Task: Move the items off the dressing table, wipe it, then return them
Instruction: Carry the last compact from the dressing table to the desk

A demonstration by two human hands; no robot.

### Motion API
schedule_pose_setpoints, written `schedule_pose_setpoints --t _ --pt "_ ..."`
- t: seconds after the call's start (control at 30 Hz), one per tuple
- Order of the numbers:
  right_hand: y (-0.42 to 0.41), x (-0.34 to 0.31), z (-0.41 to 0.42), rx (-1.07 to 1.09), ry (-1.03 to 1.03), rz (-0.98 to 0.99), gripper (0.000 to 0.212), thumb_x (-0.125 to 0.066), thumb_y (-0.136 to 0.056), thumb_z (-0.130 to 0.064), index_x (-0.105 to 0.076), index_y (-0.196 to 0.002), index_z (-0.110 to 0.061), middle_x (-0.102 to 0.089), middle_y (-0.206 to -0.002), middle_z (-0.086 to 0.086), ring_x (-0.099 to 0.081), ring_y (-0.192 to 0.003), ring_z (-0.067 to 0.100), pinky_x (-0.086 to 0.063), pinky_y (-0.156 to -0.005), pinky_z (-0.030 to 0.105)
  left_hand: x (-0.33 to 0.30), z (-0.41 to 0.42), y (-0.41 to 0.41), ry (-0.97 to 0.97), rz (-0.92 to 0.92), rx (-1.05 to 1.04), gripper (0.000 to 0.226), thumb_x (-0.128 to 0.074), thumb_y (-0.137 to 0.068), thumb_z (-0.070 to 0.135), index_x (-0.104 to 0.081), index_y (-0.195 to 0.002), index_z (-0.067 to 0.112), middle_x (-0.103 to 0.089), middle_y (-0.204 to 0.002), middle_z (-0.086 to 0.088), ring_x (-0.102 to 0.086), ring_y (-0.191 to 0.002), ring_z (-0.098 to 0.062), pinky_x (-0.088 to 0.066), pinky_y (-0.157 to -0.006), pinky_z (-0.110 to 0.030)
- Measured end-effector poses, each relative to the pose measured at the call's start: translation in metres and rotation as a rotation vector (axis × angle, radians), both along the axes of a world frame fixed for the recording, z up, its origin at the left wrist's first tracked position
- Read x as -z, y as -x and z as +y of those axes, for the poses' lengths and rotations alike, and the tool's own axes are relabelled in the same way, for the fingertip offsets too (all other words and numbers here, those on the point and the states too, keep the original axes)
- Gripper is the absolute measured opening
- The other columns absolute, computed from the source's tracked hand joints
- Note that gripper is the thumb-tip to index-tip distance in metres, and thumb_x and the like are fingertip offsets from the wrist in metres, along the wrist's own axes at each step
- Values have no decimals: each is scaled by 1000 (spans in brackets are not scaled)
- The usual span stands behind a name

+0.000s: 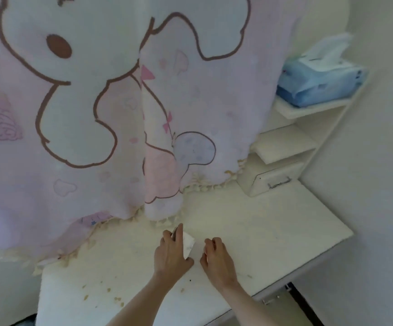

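Note:
The white dressing table top (273,234) fills the lower middle of the head view, with small yellowish crumbs near its front left. My left hand (170,251) rests on the table and grips a small white box-like item (188,245) that shows beside its fingers. My right hand (216,257) lies just to the right of it, fingers curled against the surface; I cannot make out anything inside it. The two hands are a few centimetres apart.
A pink cartoon blanket (120,114) with a tasselled hem hangs over the back of the table. At the right rear stand white stepped shelves (287,142), a small drawer (273,180) and a blue tissue pack (320,81). The table's right edge (332,245) meets a white wall.

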State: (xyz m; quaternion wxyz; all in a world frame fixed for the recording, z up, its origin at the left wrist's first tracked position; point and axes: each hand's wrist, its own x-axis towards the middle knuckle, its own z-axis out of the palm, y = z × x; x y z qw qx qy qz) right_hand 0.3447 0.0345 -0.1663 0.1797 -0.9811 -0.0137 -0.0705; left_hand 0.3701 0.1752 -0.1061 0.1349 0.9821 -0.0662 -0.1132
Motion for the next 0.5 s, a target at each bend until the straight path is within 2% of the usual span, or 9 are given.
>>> schedule_pose_setpoints --t 0.1,0.17,0.2,0.3,0.37,0.43,0.5 --pt "51 -5 -49 288 -61 4 23 -72 -68 -15 -57 -86 -14 -52 -84 0 -53 -63 12 -45 -48 19 -10 -51 4 -33 -45 233 84 -62 -72 42 -19 -138 13 -41 -117 -2 -53 -98 -14 -45 -67 -21" --pt "104 -11 -85 512 -31 72 18 -61 -80 -20 -56 -95 -13 -51 -94 2 -55 -74 17 -45 -57 24 -14 -99 24 -45 -65 420 75 -61 -74 46 -27 -132 12 -43 -117 -1 -52 -100 -14 -45 -69 -22" --pt "133 -15 -101 616 -11 57 18 -61 -80 -21 -57 -95 -13 -52 -94 3 -55 -76 18 -42 -56 24 -17 -123 40 -49 -73 525 73 -59 -74 49 -30 -130 13 -43 -117 0 -52 -100 -14 -44 -69 -22" --pt "232 -26 -136 926 2 -66 30 -78 -55 -15 -54 -74 -16 -52 -74 -2 -52 -56 14 -25 -45 17 -25 -192 109 -34 -103 833 66 -55 -76 48 -32 -127 13 -44 -117 0 -52 -99 -15 -43 -66 -24" --pt "303 -36 -148 1152 82 -75 40 -83 -44 -17 -53 -71 -21 -51 -71 -6 -48 -49 8 -20 -43 14 -31 -231 167 -7 -119 1037 61 -54 -78 42 -32 -127 13 -44 -120 0 -53 -100 -17 -43 -65 -25" --pt "378 -44 -151 1364 140 -76 41 -83 -43 -18 -54 -72 -21 -51 -71 -4 -47 -46 8 -20 -41 14 -36 -263 233 35 -103 1217 64 -56 -78 42 -31 -129 12 -44 -124 -1 -53 -103 -19 -41 -64 -26" --pt "457 -50 -149 1542 183 -109 37 -81 -46 -15 -56 -74 -15 -52 -71 1 -48 -48 14 -29 -40 17 -37 -290 304 114 -56 1360 65 -60 -76 40 -33 -128 11 -44 -121 -3 -53 -102 -21 -40 -64 -28"
